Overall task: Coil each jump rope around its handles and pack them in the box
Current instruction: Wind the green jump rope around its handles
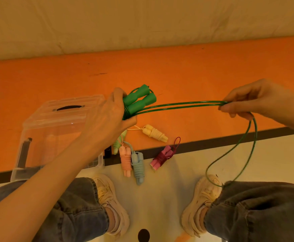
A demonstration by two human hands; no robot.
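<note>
Head view shows the green jump rope stretched across the middle of the frame between both hands. Its two green handles sit side by side in the left hand, whose grip is clenched around them and around a few turns of cord already wound at their lower end. From there several strands run to the right, where the right hand pinches them between thumb and fingers. Below that hand the rest of the cord hangs in a long loop down to the person's right knee.

Under the handles, on the floor, lie five coiled ropes: a cream rope on the orange mat, a light green rope partly hidden by the left hand, a peach rope and a blue rope touching side by side, and a dark red rope just to their right.

A clear plastic box with its lid on stands at centre left, behind the left forearm. Jeans and pale sneakers fill the bottom of the frame.
</note>
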